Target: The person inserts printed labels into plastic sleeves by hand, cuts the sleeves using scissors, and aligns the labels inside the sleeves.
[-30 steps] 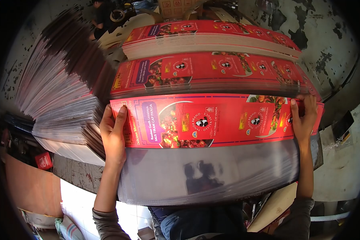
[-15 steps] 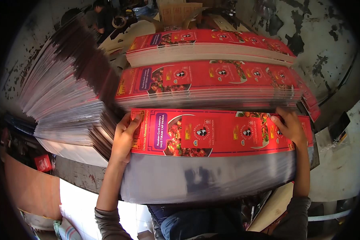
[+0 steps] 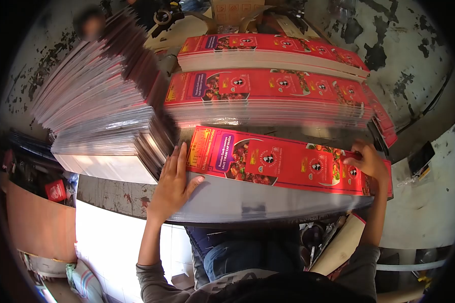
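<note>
A long red printed sheet point(image 3: 293, 159) with food pictures and panda logos lies slanted across a stack of glossy grey-looking sheets point(image 3: 227, 197), its left end farther from me. At that left end, my left hand point(image 3: 171, 187) rests with fingers stretched out and thumb apart, touching the stack beside the sheet's edge. My right hand point(image 3: 368, 162) grips the far edge of the sheet near its right end, thumb on top and fingers curled; their tips are partly hidden.
Behind are two more piles of red printed sheets, a middle pile point(image 3: 283, 108) and a far pile point(image 3: 273, 58). A tall fanned stack point(image 3: 106, 111) leans at the left. A red box point(image 3: 55, 190) sits below the table's left side. A person's blurred head point(image 3: 90, 24) shows at upper left.
The sheet's left end has swung away from me, so it now lies at a slant. My left hand has let go of that end and flattened. The right hand stays at the right end.
</note>
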`<act>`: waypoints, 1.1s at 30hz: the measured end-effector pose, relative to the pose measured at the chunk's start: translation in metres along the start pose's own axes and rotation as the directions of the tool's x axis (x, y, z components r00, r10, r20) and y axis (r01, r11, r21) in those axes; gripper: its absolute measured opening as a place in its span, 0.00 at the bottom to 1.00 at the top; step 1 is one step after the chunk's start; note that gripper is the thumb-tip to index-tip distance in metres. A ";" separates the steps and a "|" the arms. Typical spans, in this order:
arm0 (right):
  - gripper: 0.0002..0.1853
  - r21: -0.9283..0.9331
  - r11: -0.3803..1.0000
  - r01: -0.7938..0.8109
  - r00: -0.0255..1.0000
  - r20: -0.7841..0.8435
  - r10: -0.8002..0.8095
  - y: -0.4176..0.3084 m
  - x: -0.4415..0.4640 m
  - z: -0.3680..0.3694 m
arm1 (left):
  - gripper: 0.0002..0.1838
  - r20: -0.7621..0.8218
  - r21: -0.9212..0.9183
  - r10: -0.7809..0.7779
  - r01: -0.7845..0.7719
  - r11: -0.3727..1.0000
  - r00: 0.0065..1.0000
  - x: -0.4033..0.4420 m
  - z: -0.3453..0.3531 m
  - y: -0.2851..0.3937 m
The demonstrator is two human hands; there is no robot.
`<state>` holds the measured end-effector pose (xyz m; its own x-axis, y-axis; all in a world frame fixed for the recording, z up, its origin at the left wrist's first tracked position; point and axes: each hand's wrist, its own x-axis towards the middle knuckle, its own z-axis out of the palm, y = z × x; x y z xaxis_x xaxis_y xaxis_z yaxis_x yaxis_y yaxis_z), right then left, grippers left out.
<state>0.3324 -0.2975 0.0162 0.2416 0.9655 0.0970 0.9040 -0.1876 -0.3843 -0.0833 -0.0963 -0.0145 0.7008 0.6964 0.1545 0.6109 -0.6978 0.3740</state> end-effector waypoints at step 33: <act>0.10 0.071 0.990 -0.121 0.852 -0.504 0.141 -0.076 -0.052 -0.016 | 0.17 -0.239 0.132 0.262 -0.236 0.963 0.935 0.001 0.012 0.024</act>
<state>0.2563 -0.3362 0.0551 0.5109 0.7054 0.4913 0.8405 -0.2901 -0.4575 -0.0639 -0.1145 -0.0161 0.7277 0.5081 0.4608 0.4710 -0.8585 0.2028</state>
